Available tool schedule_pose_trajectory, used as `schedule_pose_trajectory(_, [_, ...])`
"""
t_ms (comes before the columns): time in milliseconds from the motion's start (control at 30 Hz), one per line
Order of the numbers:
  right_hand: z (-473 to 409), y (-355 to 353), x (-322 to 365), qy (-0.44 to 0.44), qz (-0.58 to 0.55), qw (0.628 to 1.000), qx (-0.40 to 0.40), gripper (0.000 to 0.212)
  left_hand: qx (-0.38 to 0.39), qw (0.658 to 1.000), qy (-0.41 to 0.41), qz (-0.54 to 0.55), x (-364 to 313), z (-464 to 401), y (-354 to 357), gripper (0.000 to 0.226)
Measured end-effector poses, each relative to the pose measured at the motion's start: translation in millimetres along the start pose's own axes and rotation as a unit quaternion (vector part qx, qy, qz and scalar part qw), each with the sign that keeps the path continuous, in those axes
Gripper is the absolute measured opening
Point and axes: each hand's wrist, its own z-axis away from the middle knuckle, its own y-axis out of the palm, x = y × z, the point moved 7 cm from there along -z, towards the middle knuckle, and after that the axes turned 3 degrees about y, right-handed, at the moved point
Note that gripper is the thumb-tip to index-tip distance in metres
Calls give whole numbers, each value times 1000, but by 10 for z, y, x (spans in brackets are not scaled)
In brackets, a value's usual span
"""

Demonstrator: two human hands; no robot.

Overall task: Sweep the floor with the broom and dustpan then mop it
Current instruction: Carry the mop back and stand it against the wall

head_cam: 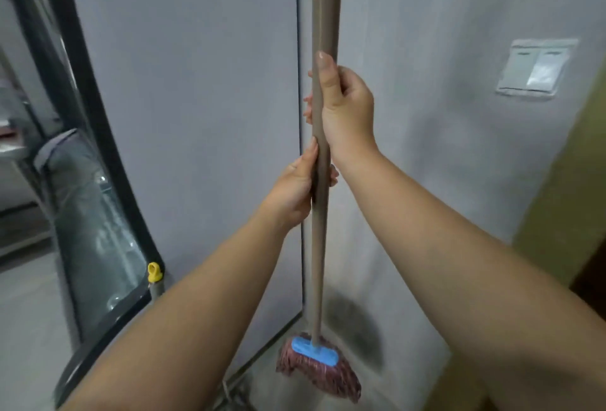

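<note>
A mop stands almost upright in the corner of grey walls. Its long taupe handle [323,0] runs from the top of the view down to a blue clamp [314,351] over a reddish string head [323,374] near the floor. My right hand [344,109] grips the handle higher up, thumb along the pole. My left hand [296,191] grips it just below. A second grey handle with a yellow hanging cap [154,272] shows at the lower left; its lower part is hidden behind my left forearm.
A dark-framed glass door [98,200] stands at the left. A double light switch [534,68] is on the right wall. An olive-green surface [570,187] edges the far right. Pale floor [29,328] lies at lower left.
</note>
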Motion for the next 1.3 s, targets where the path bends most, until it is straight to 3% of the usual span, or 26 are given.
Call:
schedule_pose_trajectory(233, [-497, 57, -810, 44, -13, 999, 26, 27, -40, 999, 0, 0, 406, -557, -327, 40])
schedule_pose_trajectory(600, [-1016, 634, -1840, 109, 8, 992, 62, 31, -73, 997, -29, 5, 801, -1217, -1257, 60])
schedule_pose_trajectory(1000, [-943, 773, -2494, 166, 3, 982, 96, 26, -129, 985, -96, -66, 1354, -1333, -1778, 54])
schedule_pose_trajectory(1300, [-927, 657, -2870, 207, -12, 974, 91, 24, -122, 981, -145, -51, 1732, -1422, -1951, 52])
